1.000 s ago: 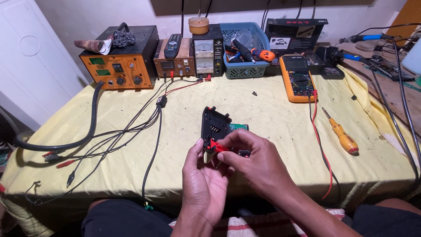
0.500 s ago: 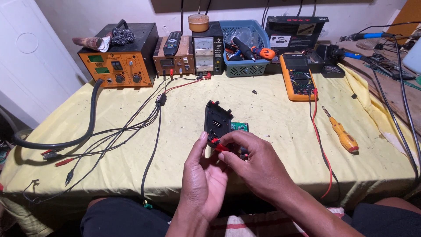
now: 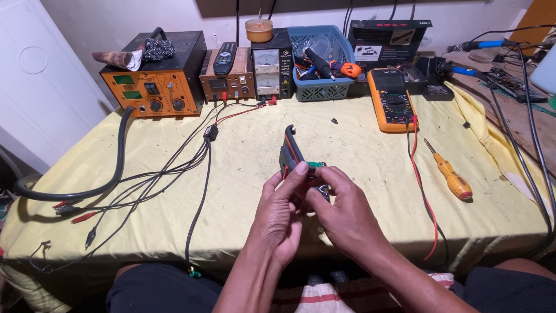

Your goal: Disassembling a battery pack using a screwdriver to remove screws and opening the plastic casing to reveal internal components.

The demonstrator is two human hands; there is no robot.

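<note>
A yellow cloth covers the table (image 3: 359,174); instruments line its far edge. Left hand (image 3: 278,217) and right hand (image 3: 341,214) pinch a small black device (image 3: 291,153) above open cloth.

Electronics workshop: multimeter (image 3: 393,99), bench power supply (image 3: 270,65)

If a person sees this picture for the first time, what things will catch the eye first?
At the centre, the left hand and right hand together hold a small black and red device with a green circuit board above the yellow tablecloth. At the back left stands an orange bench station; right of centre lie an orange multimeter and an orange-handled screwdriver. Black cables spread across the left side.
</note>
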